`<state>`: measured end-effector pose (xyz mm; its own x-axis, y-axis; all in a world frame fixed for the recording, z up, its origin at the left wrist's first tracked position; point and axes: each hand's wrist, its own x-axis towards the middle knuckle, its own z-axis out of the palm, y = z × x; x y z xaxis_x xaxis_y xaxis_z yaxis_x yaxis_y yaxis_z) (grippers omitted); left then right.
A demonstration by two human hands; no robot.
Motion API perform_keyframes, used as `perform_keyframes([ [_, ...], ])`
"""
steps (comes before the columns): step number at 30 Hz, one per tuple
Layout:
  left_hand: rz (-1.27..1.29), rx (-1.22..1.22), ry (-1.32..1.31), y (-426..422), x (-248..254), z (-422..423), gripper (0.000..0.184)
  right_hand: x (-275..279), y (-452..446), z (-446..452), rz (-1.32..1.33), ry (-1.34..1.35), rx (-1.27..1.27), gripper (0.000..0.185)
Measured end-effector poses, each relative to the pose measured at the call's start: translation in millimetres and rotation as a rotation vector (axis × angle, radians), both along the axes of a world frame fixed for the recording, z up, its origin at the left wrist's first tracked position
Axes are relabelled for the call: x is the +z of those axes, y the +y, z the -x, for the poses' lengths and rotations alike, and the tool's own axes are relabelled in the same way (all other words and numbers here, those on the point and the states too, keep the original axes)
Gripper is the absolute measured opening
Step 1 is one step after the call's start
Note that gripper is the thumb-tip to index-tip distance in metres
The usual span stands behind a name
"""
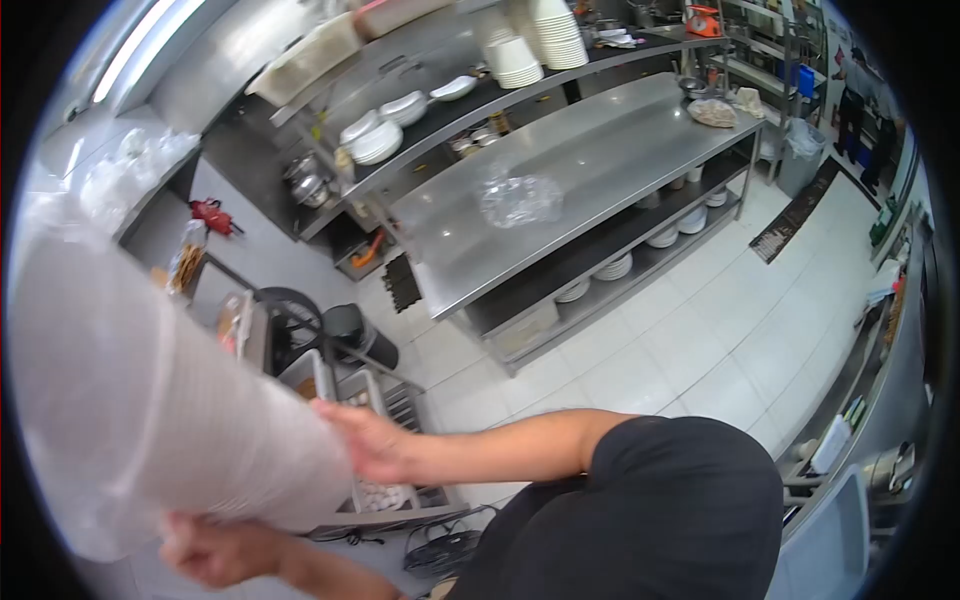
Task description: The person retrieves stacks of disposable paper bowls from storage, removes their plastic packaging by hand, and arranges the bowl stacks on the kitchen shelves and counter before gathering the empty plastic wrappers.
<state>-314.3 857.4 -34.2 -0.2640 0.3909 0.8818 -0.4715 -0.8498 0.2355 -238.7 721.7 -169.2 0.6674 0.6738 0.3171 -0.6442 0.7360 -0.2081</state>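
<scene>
A long, pale stack wrapped in translucent plastic (240, 430) slants across the left side of the view. My right hand (372, 442) presses against its lower right side, with the fingertips partly behind the wrap. Below, my left hand (218, 550) is closed on the wrap at the stack's lower edge and looks slightly blurred. What is stacked inside cannot be made out clearly. Just beyond my right hand are trays (384, 496) with small whitish items.
A steel table (620, 140) holds a crumpled clear bag (522, 200), with plates (615, 267) beneath. White dishes (376, 143) and stacked containers (556, 35) line a shelf behind. A black bin (365, 338) stands near the trays. A person (855, 100) is at the far right.
</scene>
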Motion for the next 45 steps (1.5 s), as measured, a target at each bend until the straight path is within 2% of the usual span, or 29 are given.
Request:
perform_keyframes([
  [1, -0.014, -0.065, 0.067, -43.2, -33.9, -21.6, 0.021, -31.2, -44.1, -17.5, 0.009, 0.034, -0.052, 0.060],
  [2, -0.012, -0.280, 0.099, -90.2, -59.3, -42.8, 0.020, -55.7, -94.8, -29.8, 0.042, 0.097, -0.125, 0.061],
  [3, 0.098, -0.441, 0.214, -127.2, -88.5, -63.9, 0.020, -75.9, -150.1, -33.3, 0.121, 0.194, -0.216, 0.061],
  [4, 0.214, -0.599, 0.333, -158.6, -115.6, -82.7, 0.020, -107.5, -199.5, -42.7, 0.116, 0.156, -0.338, 0.058],
  [6, 0.262, -0.975, 0.682, -222.0, -154.6, -119.1, 0.013, -128.0, -309.4, -37.2, 0.156, 0.207, -0.473, 0.063],
  [7, 0.312, -1.107, 0.780, -253.7, -176.0, -143.5, 0.015, -134.5, -356.2, -33.7, 0.154, 0.181, -0.585, 0.062],
  [8, 0.363, -1.230, 0.873, -285.1, -195.9, -169.4, 0.031, -135.4, -398.9, -30.2, 0.194, 0.212, -0.711, 0.060],
  [9, 0.376, -1.511, 0.781, -316.2, -213.2, -191.6, 0.047, -134.0, -439.4, -27.7, 0.241, 0.208, -0.830, 0.058],
  [10, 0.476, -1.784, 0.871, -342.4, -212.4, -210.3, 0.056, -131.2, -473.3, -29.8, 0.278, 0.171, -1.006, 0.054],
  [11, 0.580, -2.063, 0.950, -368.1, -212.3, -230.4, 0.066, -111.3, -504.4, -25.0, 0.472, 0.157, -1.203, 0.051],
  [13, 0.673, -2.328, 0.971, -423.4, -229.7, -268.5, 0.090, -83.2, -555.9, -32.1, 0.708, 0.133, -1.398, 0.047],
  [14, 0.708, -2.361, 1.012, -456.0, -241.6, -287.1, 0.092, -75.4, -578.8, -40.5, 0.865, 0.080, -1.502, 0.044],
  [17, 0.817, -2.488, 1.068, -557.6, -272.9, -327.0, 0.096, -17.6, -625.9, -71.7, 1.350, -0.117, -1.529, 0.039],
  [22, 1.153, -2.841, 0.961, -694.8, -334.4, -395.8, 0.100, 35.4, -695.2, -188.1, 2.107, -0.744, -1.365, 0.038],
  [23, 1.303, -2.843, 1.033, -717.8, -343.8, -410.8, 0.100, 45.3, -704.7, -216.3, 2.275, -0.898, -1.280, 0.037],
  [24, 1.460, -2.828, 1.102, -736.3, -354.0, -421.9, 0.100, 53.2, -709.6, -245.4, 2.527, -0.942, -1.059, 0.039],
  [25, 1.617, -2.787, 1.183, -749.7, -370.6, -431.9, 0.101, 50.7, -716.2, -273.4, 2.568, -1.047, -0.943, 0.039],
  [27, 1.589, -2.668, 1.413, -775.8, -408.6, -459.7, 0.090, 29.7, -735.9, -331.9, 2.602, -1.263, -0.731, 0.041],
  [28, 1.567, -2.597, 1.531, -784.6, -420.0, -474.0, 0.085, 13.8, -750.4, -357.1, 2.629, -1.255, -0.676, 0.041],
  [31, 0.865, -2.187, 2.002, -779.3, -422.9, -513.3, 0.063, -21.2, -784.8, -408.7, 2.626, -1.221, -0.592, 0.040],
  [33, 0.673, -2.008, 1.853, -763.1, -404.5, -544.3, 0.052, -17.7, -814.4, -424.9, 2.545, -1.237, -0.636, 0.039],
  [34, 0.589, -1.913, 1.785, -757.2, -385.1, -554.3, 0.046, -6.5, -823.7, -431.5, 2.494, -1.195, -0.520, 0.039],
  [36, 0.387, -1.736, 1.409, -763.1, -310.3, -564.8, 0.037, 20.7, -842.2, -441.4, 2.373, -1.110, -0.289, 0.039],
  [38, 0.147, -1.588, 1.103, -778.3, -241.7, -572.9, 0.035, 15.3, -880.5, -458.7, 2.194, -1.091, -0.599, 0.040],
  [39, 0.002, -1.490, 1.069, -790.6, -214.5, -577.7, 0.037, 14.1, -898.8, -471.4, 2.092, -1.089, -0.743, 0.040],
  [40, -0.141, -1.386, 1.042, -803.3, -192.0, -579.0, 0.040, 10.3, -910.4, -479.6, 2.263, -1.189, -0.732, 0.032],
  [43, -0.484, -1.114, 1.105, -845.5, -182.0, -583.2, 0.047, -23.7, -912.3, -513.6, 2.455, -1.371, -0.099, 0.027],
  [44, -0.584, -1.035, 1.159, -857.2, -185.6, -579.8, 0.049, -20.9, -910.9, -515.2, 2.386, -1.498, -0.030, 0.026],
  [45, -0.528, -1.063, 1.233, -863.1, -192.5, -579.0, 0.051, -11.9, -911.4, -515.5, 2.316, -1.623, 0.041, 0.025],
])
